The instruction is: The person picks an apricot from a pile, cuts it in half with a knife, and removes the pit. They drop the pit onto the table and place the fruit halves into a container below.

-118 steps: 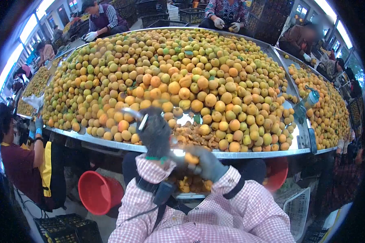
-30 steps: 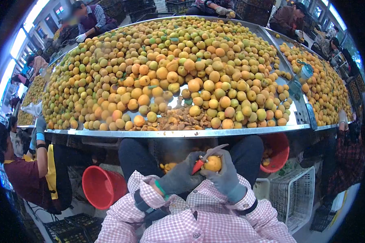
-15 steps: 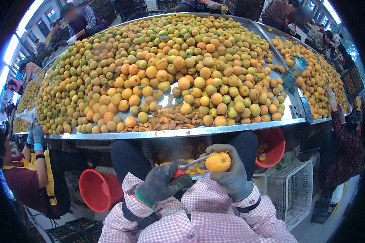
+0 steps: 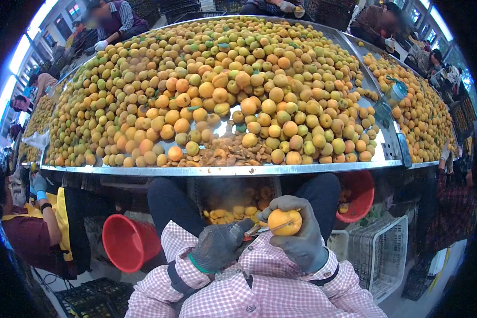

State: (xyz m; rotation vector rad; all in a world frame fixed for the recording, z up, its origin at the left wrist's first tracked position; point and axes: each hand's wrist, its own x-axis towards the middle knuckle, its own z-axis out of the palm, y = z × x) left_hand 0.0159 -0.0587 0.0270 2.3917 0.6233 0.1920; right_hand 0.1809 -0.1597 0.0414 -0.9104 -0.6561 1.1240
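Note:
My right hand (image 4: 306, 237), in a grey glove, is wrapped round an orange-yellow apricot (image 4: 282, 219) above my lap. My left hand (image 4: 220, 246), in a darker glove with a green cuff edge, grips a small knife (image 4: 257, 230) with a red handle. The thin blade points right and lies across the lower face of the apricot. Most of the handle is hidden in my left fingers. Beneath the hands, between my knees, stands a crate (image 4: 198, 197) with apricot halves (image 4: 238, 212) in it.
In front, a metal-edged table (image 4: 222, 170) bears a large heap of apricots (image 4: 206, 90) and a pile of scraps (image 4: 222, 153). Red buckets (image 4: 123, 241) stand both sides; a grey crate (image 4: 384, 254) is at right. A bottle (image 4: 395, 94) stands right. Other people work around the tables.
The knife blade has moved from the apricot's upper left side down across its lower face. My left hand has tilted and shifted slightly right. The camera view has shifted a little.

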